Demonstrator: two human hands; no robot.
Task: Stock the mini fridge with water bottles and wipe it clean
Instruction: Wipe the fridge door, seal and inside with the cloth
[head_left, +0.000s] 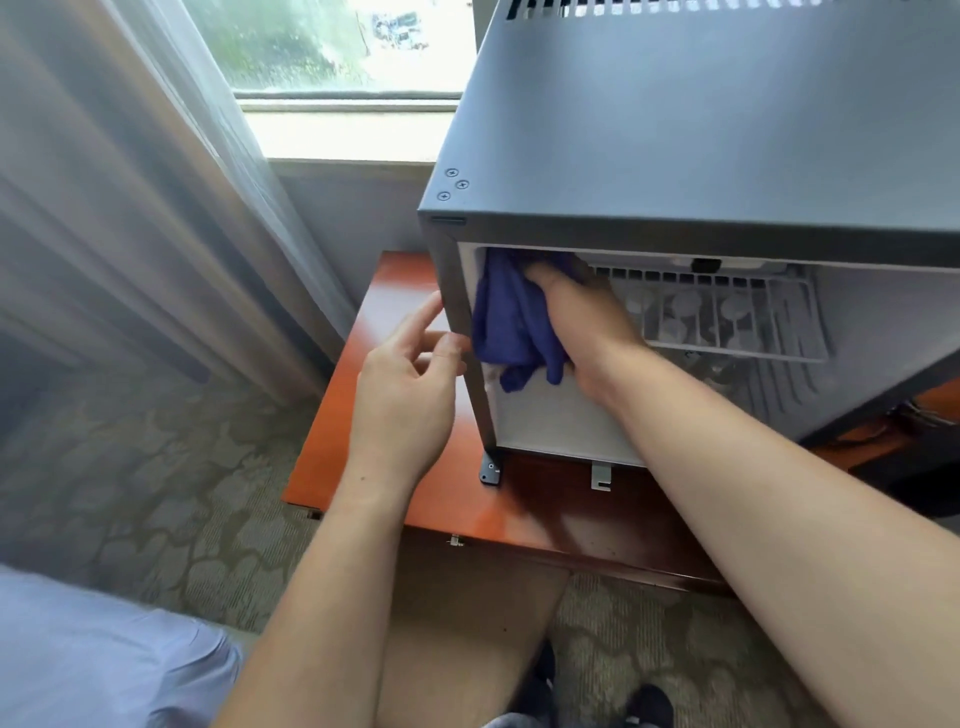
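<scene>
Mini fridge (675, 130) at upper right, door open, standing on wooden cabinet top (395, 312); no legible writing or brand. Right hand (582, 322) inside, gripping blue cloth (511, 322) against left inner wall. Left hand (410, 384) loosely spread, fingertips near front left edge. Wire shelf (727, 312) right of cloth; bare wood at left.

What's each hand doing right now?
Left hand: open, fingers loose by the fridge front edge.
Right hand: grips the blue cloth inside the fridge.
</scene>
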